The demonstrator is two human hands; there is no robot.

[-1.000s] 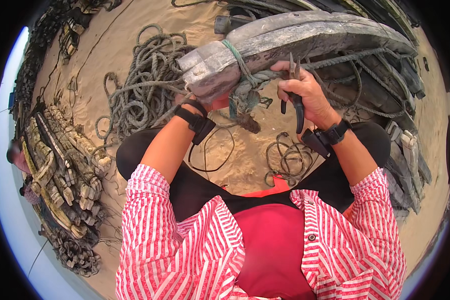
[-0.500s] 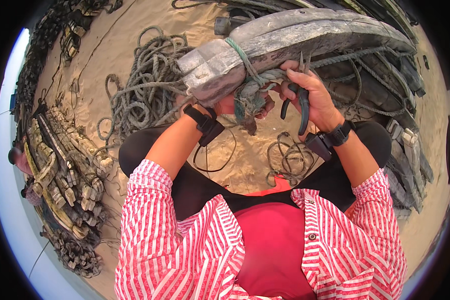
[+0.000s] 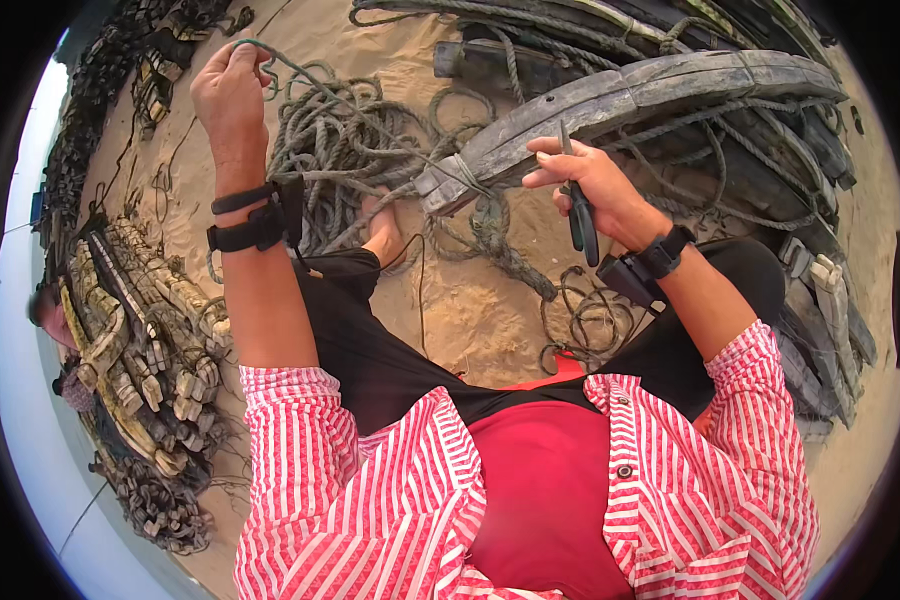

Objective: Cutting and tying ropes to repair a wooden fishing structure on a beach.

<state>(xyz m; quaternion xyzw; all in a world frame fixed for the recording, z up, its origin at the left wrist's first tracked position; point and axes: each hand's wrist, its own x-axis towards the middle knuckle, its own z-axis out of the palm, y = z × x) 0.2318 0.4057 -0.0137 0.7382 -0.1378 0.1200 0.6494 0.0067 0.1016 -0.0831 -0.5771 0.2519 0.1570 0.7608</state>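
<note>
The left hand [image 3: 232, 108] is up high, well off to the left, with its finger and thumb pinched on a thin green cord [image 3: 288, 62]. The right hand [image 3: 604, 188] has long-nose pliers [image 3: 582, 222] tucked in its palm, with a few fingers sticking out loose. It is just beside the curved grey beam [image 3: 610, 105], which lies at the top, right of the middle. A frayed rope [image 3: 492, 230] hangs by the beam's near end, over the sand [image 3: 470, 325].

To do this well, I think the left hand should pull smoothly and keep the cord off the big rope pile [image 3: 320, 150], so it does not snag. The sharp tips of the pliers should point away from the other fingers and the bare foot [image 3: 382, 228].

The cord gets lost against the pile, so I can't tell where it ends. The pliers are turned nearly sideways, so I can't tell if their tips are apart. The underside of the beam is hidden.
</note>
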